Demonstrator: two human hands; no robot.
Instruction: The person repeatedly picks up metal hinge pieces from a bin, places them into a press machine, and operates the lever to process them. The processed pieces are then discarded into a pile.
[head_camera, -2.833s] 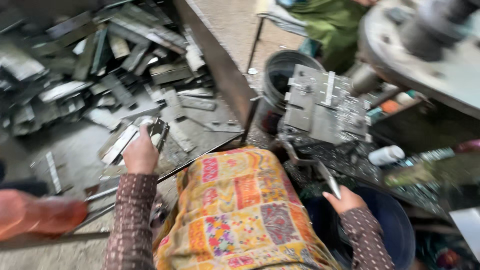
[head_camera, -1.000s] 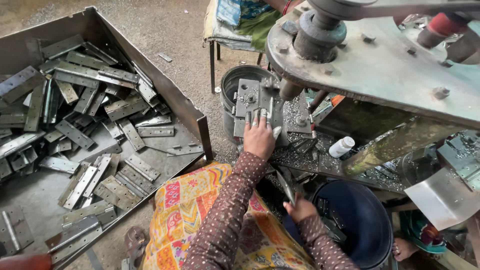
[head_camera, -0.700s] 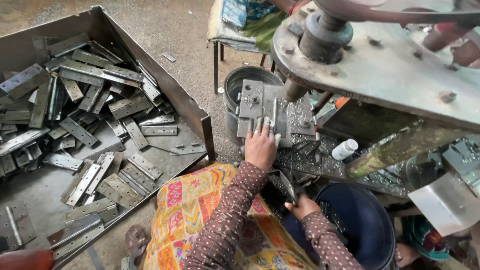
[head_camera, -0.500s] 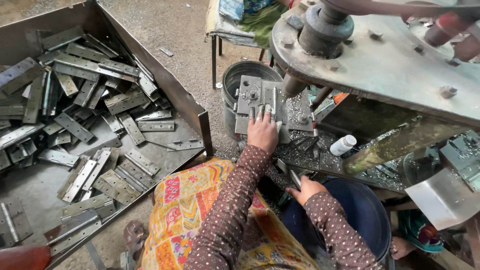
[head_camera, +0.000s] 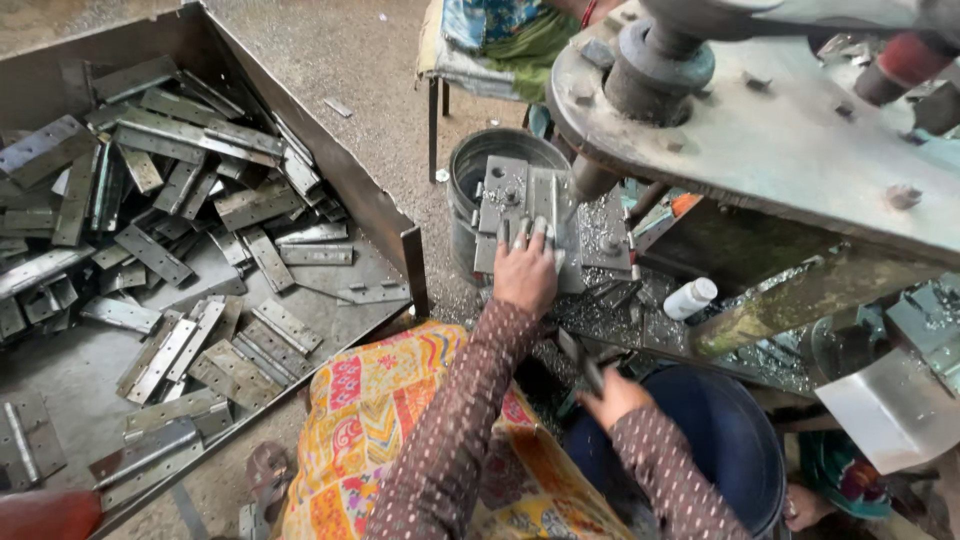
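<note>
Counts: one press die block (head_camera: 525, 215), one big sheet-metal bin (head_camera: 300, 150) on the left holding dozens of flat hinge plates (head_camera: 150, 255), too many and too overlapped to count exactly. One grey metal bucket (head_camera: 470, 170) behind the die, one dark blue tub (head_camera: 725, 440) lower right, one small white bottle (head_camera: 690, 298) on the press bed, one chair (head_camera: 470, 65) with cloth at top.

Left hand (head_camera: 525, 275) is flat on the die block, arm stretched forward over the patterned cloth (head_camera: 400, 430) on the lap. Fingers (head_camera: 520, 232) extended and slightly spread, tips pressing on a grey plate on top of the die, just below the press ram (head_camera: 590, 180). Not a wrap grip; fingers are straight, bearing down on the surface. Cannot tell whether a loose workpiece is pinned under them or just the die plate itself.

Right hand (head_camera: 612, 395) sits low, near the rim of the blue tub, well apart from the left. Fingers curled closed around a thin dark metal tool (head_camera: 580, 358) that angles up-left toward the die. The tool tip is blurred and I cannot tell what it touches.

Metal swarf (head_camera: 620, 320) litters the bed between the two hands.
</note>
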